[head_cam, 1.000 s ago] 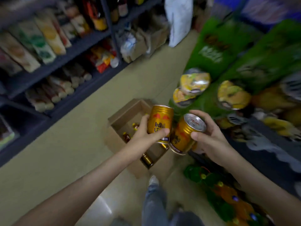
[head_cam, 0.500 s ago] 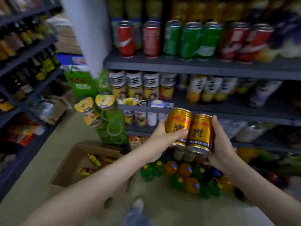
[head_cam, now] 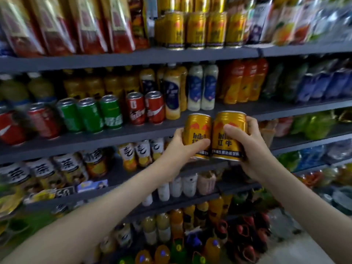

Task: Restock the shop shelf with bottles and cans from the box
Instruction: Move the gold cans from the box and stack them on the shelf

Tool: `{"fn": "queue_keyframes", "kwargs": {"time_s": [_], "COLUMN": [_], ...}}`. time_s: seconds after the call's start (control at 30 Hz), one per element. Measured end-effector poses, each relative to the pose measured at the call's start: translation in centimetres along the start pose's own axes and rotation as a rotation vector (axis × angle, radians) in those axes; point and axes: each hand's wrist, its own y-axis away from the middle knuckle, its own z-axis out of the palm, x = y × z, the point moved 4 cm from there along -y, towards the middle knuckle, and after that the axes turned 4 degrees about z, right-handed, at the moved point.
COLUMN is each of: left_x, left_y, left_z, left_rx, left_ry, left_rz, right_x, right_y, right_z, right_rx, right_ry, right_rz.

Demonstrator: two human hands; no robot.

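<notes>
Gripping one gold can (head_cam: 197, 136) in left hand (head_cam: 180, 147), one gold can (head_cam: 228, 137) in right hand (head_cam: 247, 147), cans touching

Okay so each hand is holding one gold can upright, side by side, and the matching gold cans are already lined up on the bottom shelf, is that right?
Not quite. The left hand and right hand each hold one gold can upright, side by side, but the head view shows the matching gold cans on the top shelf, not the bottom.

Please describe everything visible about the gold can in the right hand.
The gold can is a short metal cylinder with ribbed shoulders, red bull artwork, dark lettering and a dark band near its base. It is upright, raised before the shelves, held in the right hand grip, and pressed against the left hand's can.
</notes>
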Motion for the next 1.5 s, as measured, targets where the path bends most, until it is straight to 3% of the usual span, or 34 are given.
{"fn": "queue_keyframes", "kwargs": {"time_s": [0.2,0.37,0.53,0.77,1.0,1.17,1.5], "left_x": [9.4,16.3,21.9,27.3,28.9,29.1,28.3], "left_y": [-8.3,-12.0,-13.5,-15.2,-17.1,-17.0,-17.9], "left_z": [3.0,3.7,2.5,1.4,-0.6,-2.5,-5.3], "left_rx": [-0.019,-0.037,0.211,0.381,0.610,0.715,0.695], "left_ry": [-0.098,-0.163,-0.156,-0.083,-0.184,-0.234,-0.269], "left_rz": [0.223,0.302,0.465,0.651,0.625,0.650,0.638], "right_x": [-10.3,-17.9,-24.0,-30.9,-32.0,-30.9,-29.4], "right_y": [-6.0,-10.3,-15.0,-23.7,-30.3,-33.8,-38.1], "right_z": [-2.0,-2.9,-2.8,-1.3,3.5,7.4,10.2], "right_rx": [-0.082,-0.128,-0.135,-0.357,-0.473,-0.497,-0.421], "right_ry": [-0.003,0.040,0.113,0.217,0.475,0.439,0.561], "right_rz": [-0.253,-0.374,-0.523,-0.526,-0.519,-0.441,-0.412]}}
